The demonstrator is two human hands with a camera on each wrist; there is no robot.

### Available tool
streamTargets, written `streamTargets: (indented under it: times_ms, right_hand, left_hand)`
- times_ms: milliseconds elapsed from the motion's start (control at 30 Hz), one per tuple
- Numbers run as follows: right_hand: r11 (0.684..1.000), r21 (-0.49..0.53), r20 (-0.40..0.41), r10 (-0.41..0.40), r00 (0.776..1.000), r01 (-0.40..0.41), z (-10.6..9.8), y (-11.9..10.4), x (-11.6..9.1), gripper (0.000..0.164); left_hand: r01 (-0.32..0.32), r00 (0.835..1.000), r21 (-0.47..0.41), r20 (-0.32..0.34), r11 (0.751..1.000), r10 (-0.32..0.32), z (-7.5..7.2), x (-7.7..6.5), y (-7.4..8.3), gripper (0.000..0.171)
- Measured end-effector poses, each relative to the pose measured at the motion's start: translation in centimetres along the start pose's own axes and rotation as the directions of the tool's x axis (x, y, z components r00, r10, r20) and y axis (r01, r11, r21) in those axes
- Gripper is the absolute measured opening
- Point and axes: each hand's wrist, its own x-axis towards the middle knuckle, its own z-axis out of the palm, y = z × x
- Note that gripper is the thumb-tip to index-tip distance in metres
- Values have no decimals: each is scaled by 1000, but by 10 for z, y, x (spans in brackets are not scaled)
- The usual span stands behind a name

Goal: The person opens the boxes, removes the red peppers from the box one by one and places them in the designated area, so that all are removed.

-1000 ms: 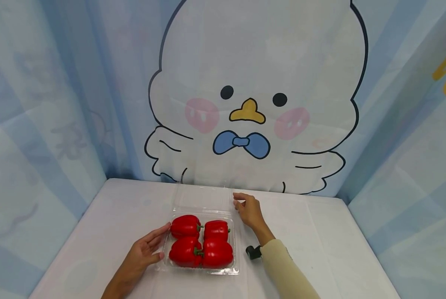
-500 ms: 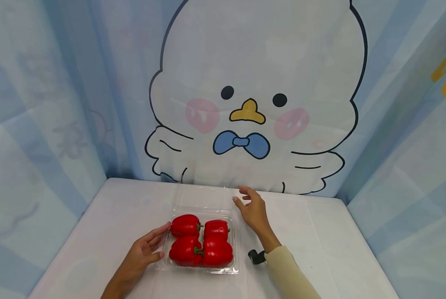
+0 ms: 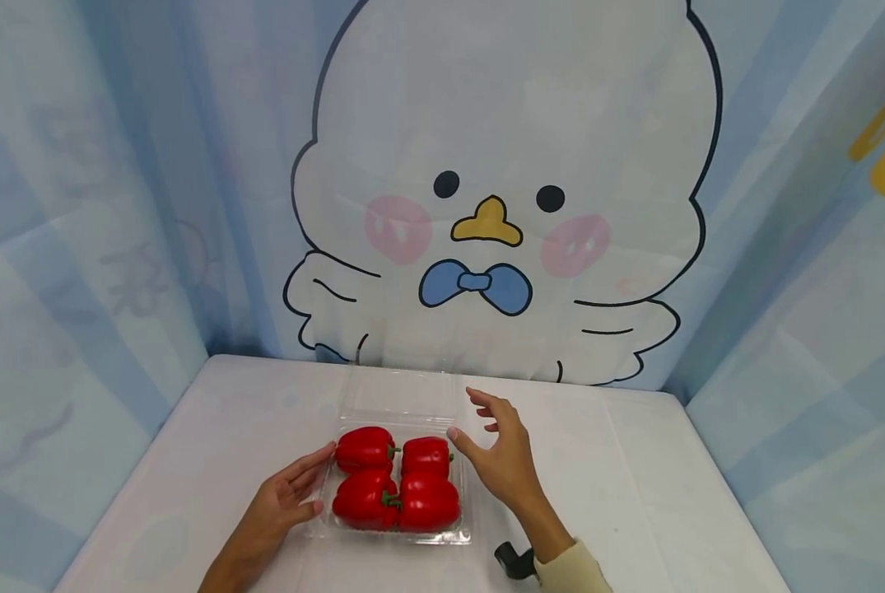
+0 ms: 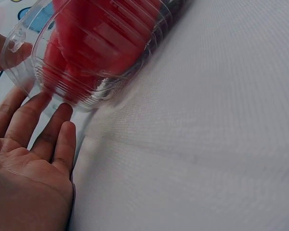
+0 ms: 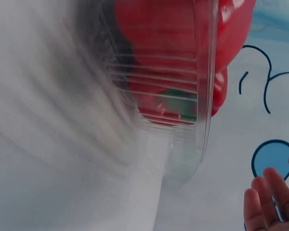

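A clear plastic clamshell container [image 3: 453, 537] sits on the white table with several red bell peppers [image 3: 429, 504] in it, their green stems showing. Its clear lid [image 3: 399, 397] is laid back toward the curtain. My left hand [image 3: 277, 501] rests against the container's left side, fingers nearly straight; in the left wrist view the fingertips touch the clear wall [image 4: 70, 91] and the thumb lies at the rim. My right hand [image 3: 509, 461] hovers by the container's right rear corner, thumb and fingers spread, holding nothing. In the right wrist view its fingers [image 5: 272, 192] are apart from the container.
A pale table [image 3: 635, 478] carries the container near its middle. Behind it hangs a blue and white curtain [image 3: 479, 329] with a cartoon chick, and curtains close off both sides. A black device [image 3: 514, 562] is at my right wrist.
My right hand has drawn back from beside the lid toward me, its thumb and fingers spreading wider. The left hand, the container and the peppers have stayed in place.
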Motion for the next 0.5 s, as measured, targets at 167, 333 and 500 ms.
streamTargets:
  times_ms: [167,333,500]
  right_hand:
    - [1000,11,0,-1,1000,1,1,-7,-17,73]
    - [999,38,32,26,999,-28,5,-12,-35,75]
    - [998,45,85,42,995,-46,10,-15,-51,78]
  left_hand:
    - [-5,1000,4,1,1000,5,0,0,0,80]
    - [-3,1000,3,3,1000,3,0,0,-1,81]
    - [-6,1000,6,2,1000,6,0,0,-1,82]
